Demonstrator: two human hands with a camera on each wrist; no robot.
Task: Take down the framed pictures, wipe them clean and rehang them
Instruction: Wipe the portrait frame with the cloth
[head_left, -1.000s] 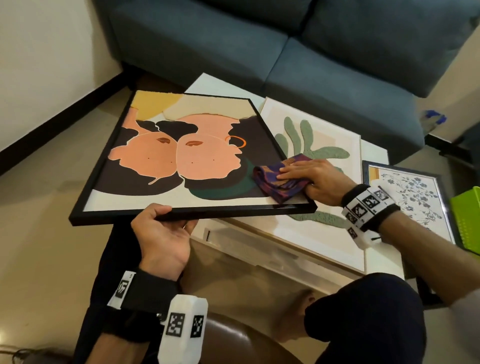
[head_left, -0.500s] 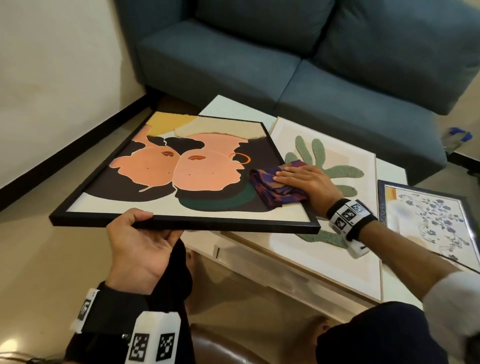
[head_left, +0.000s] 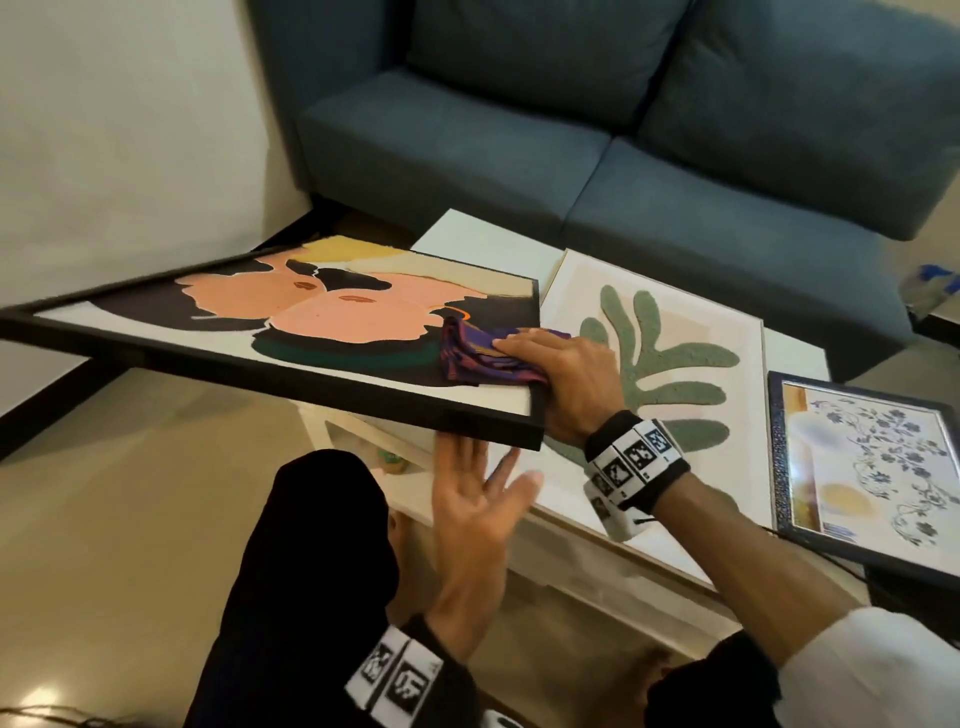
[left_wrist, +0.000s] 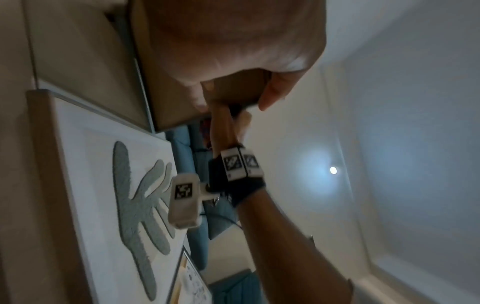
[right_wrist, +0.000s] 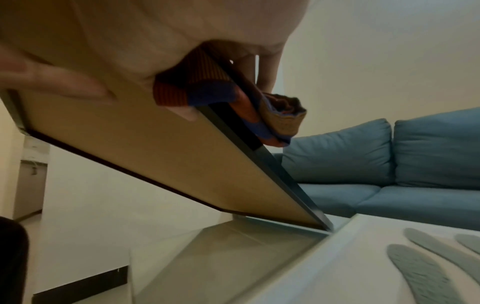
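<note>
**Black-framed print tipped up off the table, cloth at its corner**

The black-framed print (head_left: 291, 332) slants w/ its far corner on the white table (head_left: 467, 234) – likely so the glass faces the wiper. The right hand (head_left: 563, 384) pinches the patterned cloth (head_left: 480, 358) against the print's near right corner, fingers on top, thumb under the backing. The left hand (head_left: 475, 519) is spread, fingers straight, just below the near edge – prob. bracing, contact unclear. Only the right wrist view shows the thumb (right_wrist: 78, 86) on the brown back; the head view alone shows the leaf print (head_left: 670, 364) and floral print (head_left: 872, 457) lying flat on the table
</note>
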